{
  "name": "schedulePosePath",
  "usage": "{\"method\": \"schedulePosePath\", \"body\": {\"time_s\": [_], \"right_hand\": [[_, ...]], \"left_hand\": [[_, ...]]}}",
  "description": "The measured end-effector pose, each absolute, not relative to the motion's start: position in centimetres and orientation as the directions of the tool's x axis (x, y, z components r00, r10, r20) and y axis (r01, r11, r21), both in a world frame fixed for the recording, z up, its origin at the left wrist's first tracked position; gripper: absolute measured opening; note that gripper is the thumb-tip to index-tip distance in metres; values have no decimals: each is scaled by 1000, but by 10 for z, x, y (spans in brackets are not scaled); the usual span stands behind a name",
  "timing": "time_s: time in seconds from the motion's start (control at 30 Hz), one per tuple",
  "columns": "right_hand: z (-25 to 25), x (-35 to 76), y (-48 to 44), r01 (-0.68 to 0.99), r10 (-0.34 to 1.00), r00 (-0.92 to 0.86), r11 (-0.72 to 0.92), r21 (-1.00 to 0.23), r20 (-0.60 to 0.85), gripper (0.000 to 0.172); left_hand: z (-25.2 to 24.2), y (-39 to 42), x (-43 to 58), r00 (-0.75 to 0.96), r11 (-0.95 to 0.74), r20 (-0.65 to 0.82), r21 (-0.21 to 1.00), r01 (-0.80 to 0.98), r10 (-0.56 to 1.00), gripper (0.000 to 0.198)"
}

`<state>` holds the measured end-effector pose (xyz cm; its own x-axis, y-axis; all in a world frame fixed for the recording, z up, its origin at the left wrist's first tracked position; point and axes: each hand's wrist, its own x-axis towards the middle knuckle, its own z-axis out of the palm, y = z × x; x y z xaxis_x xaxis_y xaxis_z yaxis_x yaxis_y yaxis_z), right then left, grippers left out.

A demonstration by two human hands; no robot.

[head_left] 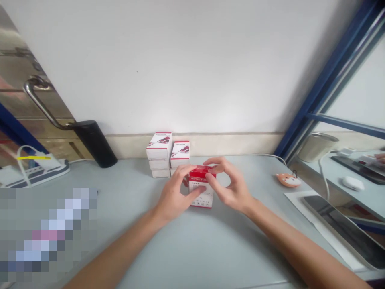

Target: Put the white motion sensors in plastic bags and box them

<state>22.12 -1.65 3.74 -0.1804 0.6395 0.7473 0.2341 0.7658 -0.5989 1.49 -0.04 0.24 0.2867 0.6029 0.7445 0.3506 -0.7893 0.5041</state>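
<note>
A white box [202,188] with a red top printed "DETECTOR" is standing on the counter [240,249], directly in front of the person and just ahead of two other stacks. Small print and a red band are showing on its front, and it is closed, so its contents are hidden.

The left hand [176,192] is curving around the box's left side, with its fingers [187,170] reaching over the upper corner. The right hand [230,184] is coming in from the other side, with its half-curled fingers [214,161] touching the red top near the right corner. Both hands are in contact with the box, but I cannot tell how firmly they are gripping it.

Behind the hands, a stack [159,150] of three white cartons with red-and-white lids is standing against the wall, and a shorter stack [179,154] is leaning close beside it, partly hidden by the hands. All of these cartons are shut.

A black cylinder [94,142] is lying further left near a power strip [36,174], while a small fox toy [288,180] is sitting to the right, beside a tablet [339,228] resting on white paper [303,212].
</note>
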Motion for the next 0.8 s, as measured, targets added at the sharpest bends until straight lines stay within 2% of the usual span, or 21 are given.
{"method": "schedulePosePath", "body": {"time_s": [0.17, 0.33, 0.47, 0.53, 0.57, 0.67, 0.7, 0.73, 0.8], "right_hand": [[39, 210, -19, 193, 709, -77, 701, -687, 702, 12], [39, 212, -19, 246, 681, -109, 725, -644, 725, 14], [37, 221, -16, 260, 647, -205, 760, -596, 735, 16], [35, 225, -13, 271, 658, -237, 751, -602, 715, 11], [32, 227, -11, 292, 673, -256, 738, -608, 694, 14], [20, 227, -5, 347, 730, -359, 683, -643, 582, 70], [16, 226, -4, 348, 749, -387, 659, -667, 538, 82], [12, 225, -3, 348, 769, -395, 631, -693, 502, 85], [8, 223, -3, 367, 808, -330, 586, -723, 487, 79]], "left_hand": [[1, 1, 16, 334, -803, 738, 475, 361, 587, 58], [3, 1, 18, 303, -811, 758, 487, 325, 577, 51], [0, 1, 18, 299, -813, 760, 499, 300, 577, 38], [-3, 5, 17, 262, -793, 753, 531, 299, 603, 30], [-4, 7, 17, 217, -778, 753, 558, 289, 621, 29], [-5, 16, 16, 4, -720, 738, 658, 221, 675, 35], [-4, 18, 16, -51, -704, 723, 684, 194, 689, 37], [-1, 19, 15, -79, -690, 708, 703, 174, 702, 38], [6, 21, 11, -74, -674, 694, 715, 187, 716, 36]]}}
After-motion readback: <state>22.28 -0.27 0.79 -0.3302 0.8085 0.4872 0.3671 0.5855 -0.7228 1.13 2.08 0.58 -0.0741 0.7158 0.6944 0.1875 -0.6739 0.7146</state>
